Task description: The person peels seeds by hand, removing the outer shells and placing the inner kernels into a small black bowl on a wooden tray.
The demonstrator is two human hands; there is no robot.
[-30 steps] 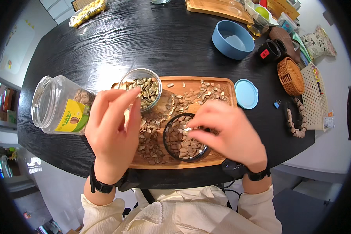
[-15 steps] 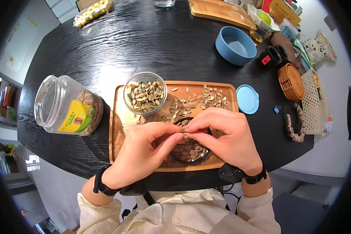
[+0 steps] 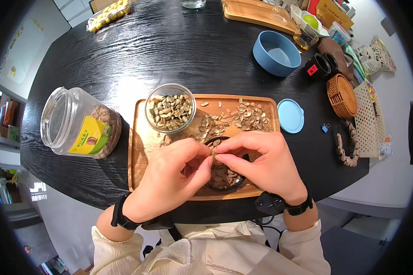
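left hand has joined right hand, pinching a pale seed.

One head-worn fisheye looks steeply down, close, probably slightly forward, over the table.

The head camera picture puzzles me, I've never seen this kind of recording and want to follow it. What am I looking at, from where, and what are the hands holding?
No machine here: a person works with two bare hands. The one view comes from a wide fisheye camera on the person's head, looking down, so straight edges bend near the rim. The left hand and right hand meet over a wooden tray on a black table. Their fingers pinch one small seed between them, above a dark bowl of seeds. On the tray also stands a glass bowl of greenish kernels, with loose shells scattered beside it. A clear plastic jar lies on its side at the left; a blue lid and a blue bowl sit at the right.
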